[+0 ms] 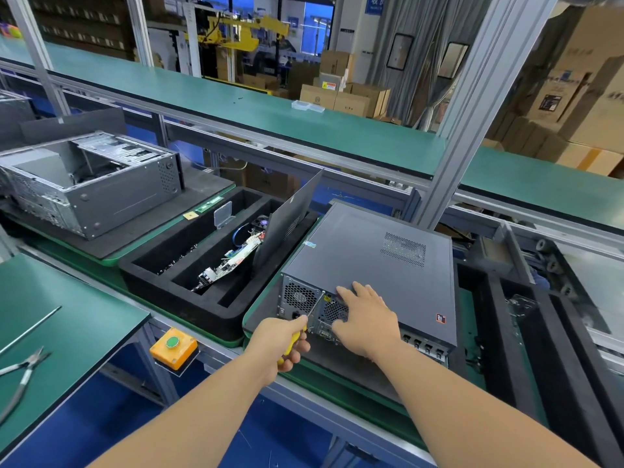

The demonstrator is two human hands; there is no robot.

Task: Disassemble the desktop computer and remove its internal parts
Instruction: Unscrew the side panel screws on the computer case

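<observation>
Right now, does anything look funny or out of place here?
Yes. A dark side panel stands tilted on edge in the black foam tray, leaning over a circuit board lying slanted in a slot. The grey computer under the hands looks whole and closed.

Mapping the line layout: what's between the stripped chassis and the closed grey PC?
Head view: a black foam tray holding a circuit board, with a grey side panel leaning in it.

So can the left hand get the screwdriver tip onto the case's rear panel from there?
Probably yes. The left hand grips the screwdriver, its shaft already angled at the rear panel. The right hand rests beside it on the case, not across the path.
</observation>
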